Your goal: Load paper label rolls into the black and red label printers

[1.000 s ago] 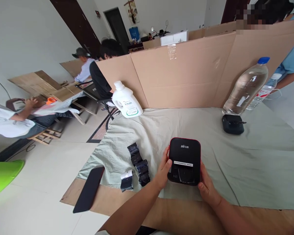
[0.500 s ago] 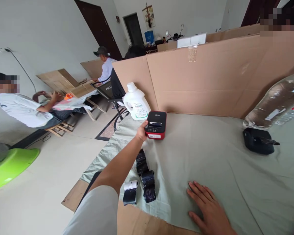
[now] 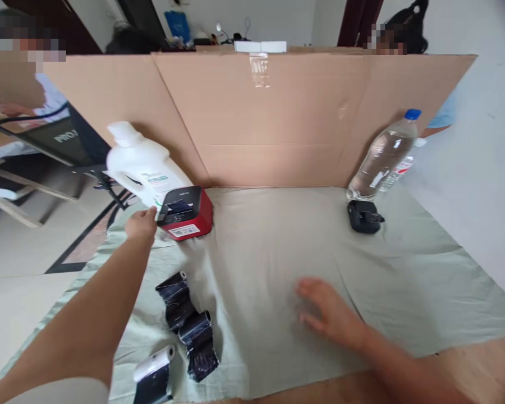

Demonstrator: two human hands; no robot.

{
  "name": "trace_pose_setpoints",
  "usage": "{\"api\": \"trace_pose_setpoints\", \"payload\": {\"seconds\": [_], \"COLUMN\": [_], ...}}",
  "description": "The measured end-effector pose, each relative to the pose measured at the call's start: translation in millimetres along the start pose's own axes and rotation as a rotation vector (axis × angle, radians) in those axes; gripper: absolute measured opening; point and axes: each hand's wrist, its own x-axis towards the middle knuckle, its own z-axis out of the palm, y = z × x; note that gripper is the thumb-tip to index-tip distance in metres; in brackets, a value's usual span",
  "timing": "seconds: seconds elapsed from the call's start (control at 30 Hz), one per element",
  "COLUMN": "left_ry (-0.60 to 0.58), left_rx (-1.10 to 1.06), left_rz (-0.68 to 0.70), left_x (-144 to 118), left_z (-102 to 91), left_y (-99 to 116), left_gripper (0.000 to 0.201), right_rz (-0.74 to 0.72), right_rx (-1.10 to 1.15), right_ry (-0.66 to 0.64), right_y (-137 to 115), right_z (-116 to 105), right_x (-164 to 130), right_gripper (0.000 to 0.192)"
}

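Note:
My left hand is stretched out to a small printer with a black top and red sides. Its fingers are closed at the printer's left edge, partly hidden by the hand itself. Behind the printer, a white jug leans against the cardboard. My right hand, blurred by motion, hovers over the green cloth with thumb and fingers apart and nothing in it. Between my arms lie a black roll, a second black roll and a white roll with a black strip.
A tall cardboard panel stands along the back. At right are a large water bottle, a smaller bottle and a black device. A folding chair and a seated person are beyond the left edge.
The view has turned to the right. My right hand, flat on the cloth before, has lifted and is moving. My left hand stays at the printer's left edge.

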Motion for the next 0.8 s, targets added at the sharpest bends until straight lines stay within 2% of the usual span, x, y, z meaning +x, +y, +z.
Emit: {"api": "trace_pose_setpoints", "payload": {"seconds": [0.07,0.13,0.2,0.27,0.33,0.37,0.43,0.53,0.6,0.7,0.8], "left_ry": [0.042,-0.042,-0.287,-0.582,-0.814,-0.886,-0.974,-1.073,-1.113,-1.118,-0.992], "left_rx": [0.127,0.168,0.061,-0.038,-0.039,0.002,0.107,0.182,0.184,0.15,0.006], "left_rz": [0.014,0.173,0.442,0.632,0.837,0.924,1.029,1.122,1.159,1.175,1.102], "left_x": [-16.7,-54.2,-109.7,-175.2,-240.4,-269.7,-316.8,-353.5,-359.4,-356.9,-353.5], "left_z": [1.9,8.7,19.4,30.5,37.9,39.3,37.5,27.4,20.4,14.9,15.7], "left_y": [9.7,18.6,22.9,21.7,16.0,12.0,2.6,-11.6,-19.0,-26.2,-31.8], "left_gripper": [0.007,0.014,0.016,0.021,0.034,0.042,0.054,0.057,0.058,0.058,0.056], "right_rz": [0.183,0.448,0.683,0.898,1.062,1.108,1.125,1.027,0.895,0.628,0.429], "right_rx": [-0.178,-0.37,-0.502,-0.515,-0.408,-0.357,-0.31,-0.325,-0.317,-0.298,-0.344], "right_ry": [0.252,0.428,0.416,0.302,0.188,0.155,0.134,0.121,0.101,0.122,0.217], "right_y": [46.1,95.4,137.3,165.4,178.1,179.1,172.4,144.9,117.8,68.4,16.2], "right_z": [-31.6,-65.8,-94.2,-112.1,-119.2,-119.7,-116.4,-103.1,-87.4,-52.8,-13.2], "right_x": [27.1,55.4,78.2,90.6,92.3,90.2,82.8,69.0,58.7,41.7,27.4], "right_gripper": [0.038,0.038,0.05,0.066,0.082,0.087,0.09,0.086,0.083,0.077,0.076]}}
